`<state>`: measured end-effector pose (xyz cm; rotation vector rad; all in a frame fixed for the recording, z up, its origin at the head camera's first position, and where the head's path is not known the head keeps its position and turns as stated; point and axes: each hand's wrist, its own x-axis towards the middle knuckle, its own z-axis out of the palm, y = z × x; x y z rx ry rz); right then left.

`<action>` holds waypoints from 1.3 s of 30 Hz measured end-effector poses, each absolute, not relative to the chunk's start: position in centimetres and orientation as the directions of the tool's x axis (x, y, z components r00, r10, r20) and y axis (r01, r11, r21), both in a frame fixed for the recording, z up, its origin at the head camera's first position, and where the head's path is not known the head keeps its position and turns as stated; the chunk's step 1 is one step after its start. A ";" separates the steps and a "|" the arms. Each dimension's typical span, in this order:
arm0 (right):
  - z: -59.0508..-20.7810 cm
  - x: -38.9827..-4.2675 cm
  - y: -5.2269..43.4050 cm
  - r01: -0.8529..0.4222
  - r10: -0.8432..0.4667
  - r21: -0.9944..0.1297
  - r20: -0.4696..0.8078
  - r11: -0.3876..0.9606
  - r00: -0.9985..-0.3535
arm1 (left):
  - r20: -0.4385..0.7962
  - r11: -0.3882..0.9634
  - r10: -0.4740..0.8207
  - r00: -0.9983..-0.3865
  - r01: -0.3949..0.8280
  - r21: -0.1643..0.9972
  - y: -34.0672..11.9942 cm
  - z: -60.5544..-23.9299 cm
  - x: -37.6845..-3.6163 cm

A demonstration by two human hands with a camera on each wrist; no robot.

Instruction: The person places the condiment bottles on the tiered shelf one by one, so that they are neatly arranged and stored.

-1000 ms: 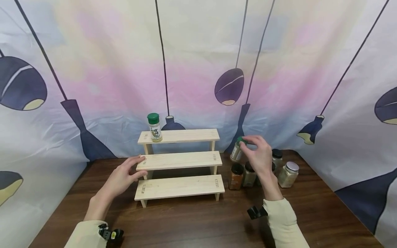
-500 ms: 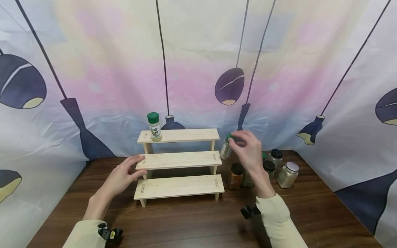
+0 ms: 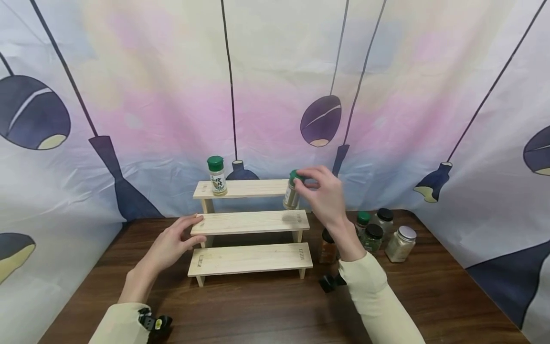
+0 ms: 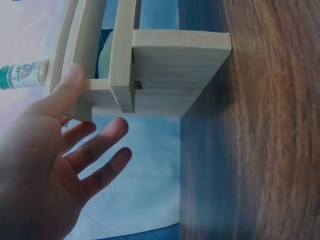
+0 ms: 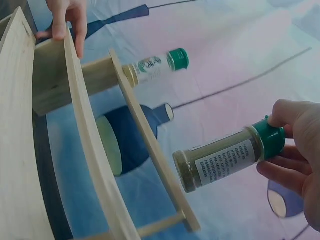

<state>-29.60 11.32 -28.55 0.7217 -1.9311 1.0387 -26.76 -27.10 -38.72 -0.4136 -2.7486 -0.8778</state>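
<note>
My right hand (image 3: 323, 195) pinches the green cap of a spice jar (image 5: 220, 157), a clear one with a white label and greenish-brown powder inside. In the head view this jar overlaps the right end of the top shelf. A three-step wooden rack (image 3: 251, 258) stands on the table. On the top step's left end stands another green-capped spice jar (image 3: 217, 177). At the rack's left side, my left hand (image 3: 174, 243) rests its thumb and fingertips around the end of the middle step. Its other fingers are spread in the left wrist view (image 4: 65, 145).
Right of the rack stand several jars: an orange-filled jar (image 3: 327, 248) partly behind my right arm, a green-capped jar (image 3: 362, 222), black-capped jars (image 3: 373, 239) and a silver-lidded jar (image 3: 400, 244). A printed curtain (image 3: 266, 95) hangs behind the dark wooden table (image 3: 240, 310).
My right hand has carried the green-capped jar leftward and up, from over the group of jars to the right end of the rack's top step. My left hand has stayed at the rack.
</note>
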 end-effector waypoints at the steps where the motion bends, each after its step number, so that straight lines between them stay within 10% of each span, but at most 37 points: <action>1: -28.3 -29.7 11.0 -0.771 -0.112 -0.398 0.852 0.497 -0.512 | 0.294 0.781 0.198 -0.935 0.331 0.530 -27.1 -38.7 -26.8; 39: -24.1 -34.7 0.4 -0.734 -0.357 -0.372 0.693 0.568 -0.627 | 0.280 0.774 0.190 -0.941 0.319 0.547 -26.9 -38.7 -26.9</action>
